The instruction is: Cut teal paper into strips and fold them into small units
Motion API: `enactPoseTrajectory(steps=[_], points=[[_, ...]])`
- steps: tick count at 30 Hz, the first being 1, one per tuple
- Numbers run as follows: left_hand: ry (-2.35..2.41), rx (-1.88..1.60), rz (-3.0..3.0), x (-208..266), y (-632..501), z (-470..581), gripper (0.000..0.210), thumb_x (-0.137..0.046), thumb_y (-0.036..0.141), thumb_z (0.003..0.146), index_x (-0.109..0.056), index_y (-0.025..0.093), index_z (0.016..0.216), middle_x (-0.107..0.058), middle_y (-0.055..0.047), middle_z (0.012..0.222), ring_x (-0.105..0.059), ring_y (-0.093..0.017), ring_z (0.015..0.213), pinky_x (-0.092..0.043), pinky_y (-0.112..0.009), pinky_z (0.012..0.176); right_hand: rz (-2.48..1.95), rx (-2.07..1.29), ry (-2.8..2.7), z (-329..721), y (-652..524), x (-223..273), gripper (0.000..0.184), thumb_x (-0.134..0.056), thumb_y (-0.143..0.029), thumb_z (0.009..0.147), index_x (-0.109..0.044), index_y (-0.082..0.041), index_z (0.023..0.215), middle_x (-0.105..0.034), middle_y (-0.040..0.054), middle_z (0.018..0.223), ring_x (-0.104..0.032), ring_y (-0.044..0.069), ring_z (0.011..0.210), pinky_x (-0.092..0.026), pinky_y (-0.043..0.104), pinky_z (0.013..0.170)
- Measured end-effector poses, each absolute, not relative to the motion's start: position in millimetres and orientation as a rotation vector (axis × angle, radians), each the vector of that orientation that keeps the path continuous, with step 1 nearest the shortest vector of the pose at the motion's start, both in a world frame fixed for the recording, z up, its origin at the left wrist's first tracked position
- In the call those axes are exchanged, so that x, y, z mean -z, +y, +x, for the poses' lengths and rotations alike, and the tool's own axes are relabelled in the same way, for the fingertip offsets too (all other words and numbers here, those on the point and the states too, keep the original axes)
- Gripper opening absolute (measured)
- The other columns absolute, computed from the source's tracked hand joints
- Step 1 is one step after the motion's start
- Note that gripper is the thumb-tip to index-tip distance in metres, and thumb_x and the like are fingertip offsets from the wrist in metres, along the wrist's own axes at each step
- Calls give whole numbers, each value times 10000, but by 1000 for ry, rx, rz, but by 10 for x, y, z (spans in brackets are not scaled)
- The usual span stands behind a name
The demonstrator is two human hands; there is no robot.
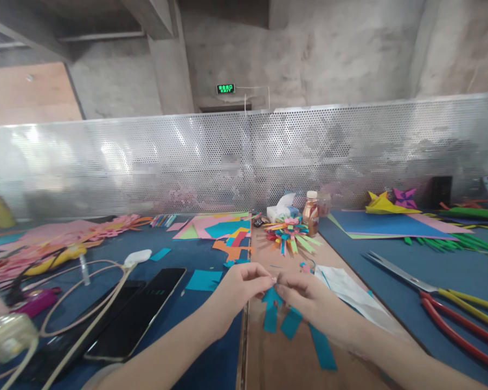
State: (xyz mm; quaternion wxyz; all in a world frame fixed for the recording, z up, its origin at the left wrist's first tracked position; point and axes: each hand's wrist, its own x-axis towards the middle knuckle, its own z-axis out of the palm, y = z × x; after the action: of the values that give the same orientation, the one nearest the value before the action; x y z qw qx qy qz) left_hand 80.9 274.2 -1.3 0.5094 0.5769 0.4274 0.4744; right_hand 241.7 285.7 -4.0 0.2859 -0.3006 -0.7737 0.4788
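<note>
My left hand (250, 281) and my right hand (303, 295) meet over the brown strip in the middle of the table. Both are closed, thumb and fingers pinched together, on a piece of blue paper (270, 314) cut into strips that hang below the fingertips. Part of that paper is hidden behind my fingers. A separate-looking blue strip (323, 346) lies under my right wrist; whether it joins the held piece I cannot tell. Left of my left hand is a flat blue paper square (204, 280). Just beyond my hands sits a colourful bundle of curled paper strips (290, 233).
Large scissors (427, 290) with red and yellow handles lie at right. White tissue (350, 290) lies beside my right forearm. Phones (140, 309) and a cable (106, 319) lie at left. A bottle (310, 214) and a tissue box (280, 212) stand by the perforated metal screen (187, 157).
</note>
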Motion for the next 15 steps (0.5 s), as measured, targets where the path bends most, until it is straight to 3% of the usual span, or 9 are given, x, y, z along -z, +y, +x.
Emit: enactPoseTrajectory(steps=[7, 15], points=[[1081, -1119, 1453, -15, 2731, 809, 184, -605, 306, 626, -540, 147, 561, -464, 35, 502, -398, -88, 493, -289, -208, 506, -837, -1068, -2184, 2424, 2853, -8, 291, -384, -351, 835, -491, -159, 645, -535, -13, 628, -522, 119, 623, -406, 215, 583], [1056, -1147, 1452, 24, 2757, 809, 150, -575, 269, 639, -522, 151, 562, -455, 48, 497, -389, -82, 490, -286, -208, 509, -883, -1137, -2110, 2412, 2879, 10, 320, -368, -385, 840, -495, -152, 662, -510, -12, 649, -486, 106, 614, -393, 207, 565]])
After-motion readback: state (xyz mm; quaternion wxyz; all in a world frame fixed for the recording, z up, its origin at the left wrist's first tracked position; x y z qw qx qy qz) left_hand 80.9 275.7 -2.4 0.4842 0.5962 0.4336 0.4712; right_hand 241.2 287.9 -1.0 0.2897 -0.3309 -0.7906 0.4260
